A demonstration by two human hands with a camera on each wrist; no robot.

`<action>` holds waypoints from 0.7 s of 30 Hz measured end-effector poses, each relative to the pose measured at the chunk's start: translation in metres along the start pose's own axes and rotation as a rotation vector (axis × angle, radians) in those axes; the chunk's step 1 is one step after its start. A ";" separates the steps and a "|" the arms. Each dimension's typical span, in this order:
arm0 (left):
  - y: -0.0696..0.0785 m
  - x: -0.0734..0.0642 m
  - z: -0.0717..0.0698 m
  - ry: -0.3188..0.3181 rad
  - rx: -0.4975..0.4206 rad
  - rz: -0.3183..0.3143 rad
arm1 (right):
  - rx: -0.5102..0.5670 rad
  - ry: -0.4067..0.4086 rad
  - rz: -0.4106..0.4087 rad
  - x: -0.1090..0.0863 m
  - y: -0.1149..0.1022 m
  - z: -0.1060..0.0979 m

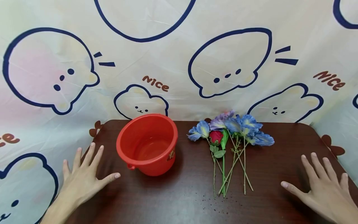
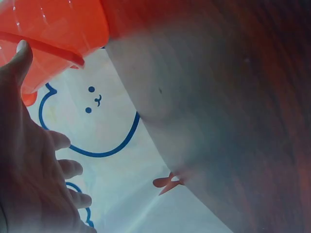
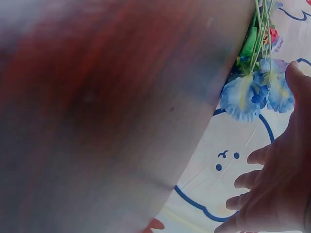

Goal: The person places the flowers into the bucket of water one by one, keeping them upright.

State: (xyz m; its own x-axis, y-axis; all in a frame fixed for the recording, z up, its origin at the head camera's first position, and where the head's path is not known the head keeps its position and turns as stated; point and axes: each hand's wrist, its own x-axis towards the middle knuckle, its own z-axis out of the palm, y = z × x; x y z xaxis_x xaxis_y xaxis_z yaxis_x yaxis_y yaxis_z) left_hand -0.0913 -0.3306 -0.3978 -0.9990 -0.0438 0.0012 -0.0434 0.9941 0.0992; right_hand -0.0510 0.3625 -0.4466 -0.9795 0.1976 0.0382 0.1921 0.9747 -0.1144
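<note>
My left hand (image 1: 84, 182) and right hand (image 1: 324, 189) splay wide, empty, bucket (image 1: 156, 166) near the left, flowers (image 1: 250, 124) nearer the right, stems (image 1: 223, 174) toward me, likely for easy grasping.

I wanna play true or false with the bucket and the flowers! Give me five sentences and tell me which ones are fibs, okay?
1. The red bucket stands on the brown table. True.
2. The red rose lies beside blue flowers. True.
3. The rose and the blue flowers are inside the bucket. False: they lie on the table, to the right of the bucket.
4. The person's left grip is holding the bucket. False: its fingers are spread and it holds nothing.
5. The patterned cloth behind the table says "Nice". True.
</note>
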 end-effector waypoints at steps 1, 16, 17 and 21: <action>0.000 0.001 -0.001 0.005 -0.003 0.005 | 0.006 0.000 -0.010 0.001 -0.001 -0.001; 0.007 0.009 -0.020 0.034 -0.054 0.035 | 0.067 0.006 -0.151 0.017 -0.026 -0.016; 0.007 0.010 -0.022 0.038 -0.059 0.038 | 0.073 0.004 -0.160 0.018 -0.027 -0.016; 0.009 0.012 -0.027 0.066 -0.085 0.064 | 0.111 -0.009 -0.193 0.022 -0.035 -0.020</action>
State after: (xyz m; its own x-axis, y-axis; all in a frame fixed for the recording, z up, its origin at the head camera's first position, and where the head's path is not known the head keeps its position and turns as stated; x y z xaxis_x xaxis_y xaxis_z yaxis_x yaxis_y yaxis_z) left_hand -0.1033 -0.3249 -0.3698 -0.9971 0.0098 0.0755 0.0234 0.9833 0.1805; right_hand -0.0783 0.3344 -0.4218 -0.9981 0.0068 0.0612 -0.0065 0.9767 -0.2143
